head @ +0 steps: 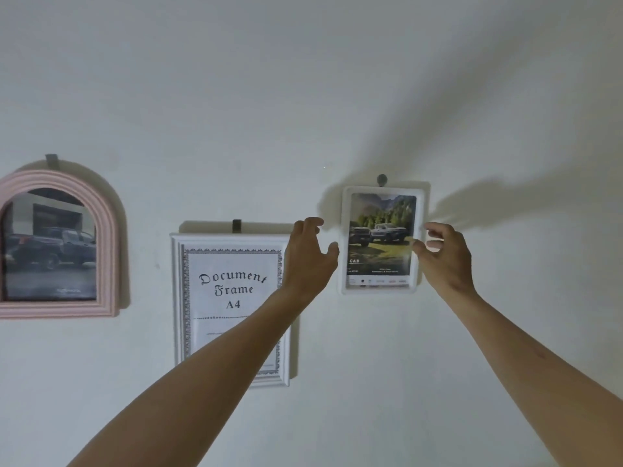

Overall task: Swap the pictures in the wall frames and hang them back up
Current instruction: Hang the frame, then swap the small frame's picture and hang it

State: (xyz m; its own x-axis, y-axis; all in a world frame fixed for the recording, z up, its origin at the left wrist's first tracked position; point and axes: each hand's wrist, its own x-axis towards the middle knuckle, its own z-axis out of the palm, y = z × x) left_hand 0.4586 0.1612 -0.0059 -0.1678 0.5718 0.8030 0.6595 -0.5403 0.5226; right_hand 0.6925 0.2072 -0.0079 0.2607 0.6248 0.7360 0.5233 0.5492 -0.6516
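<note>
1. At centre right, a small white frame (pixel 381 240) holding a truck picture is flanked by the left hand (pixel 312 254) and right hand (pixel 445 256), fingers spread, nothing gripped.
2. The document frame (pixel 232 308) at centre is partly hidden by the left forearm.
3. At far left, the pink arched frame (pixel 59 244) is cut off.
4. All are hung on a plain white wall (pixel 303 96).

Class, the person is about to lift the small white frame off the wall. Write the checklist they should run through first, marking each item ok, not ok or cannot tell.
1. Left hand open beside the small white frame: ok.
2. Right hand open at the frame's other side: ok.
3. Both hands gripping the frame: not ok; no grip shows yet.
4. Frame hangs from its hook: ok.
5. Left forearm clear of the document frame: cannot tell; it crosses in front of it.
6. Somewhere to set the frame down: cannot tell; only wall is in view.
</note>
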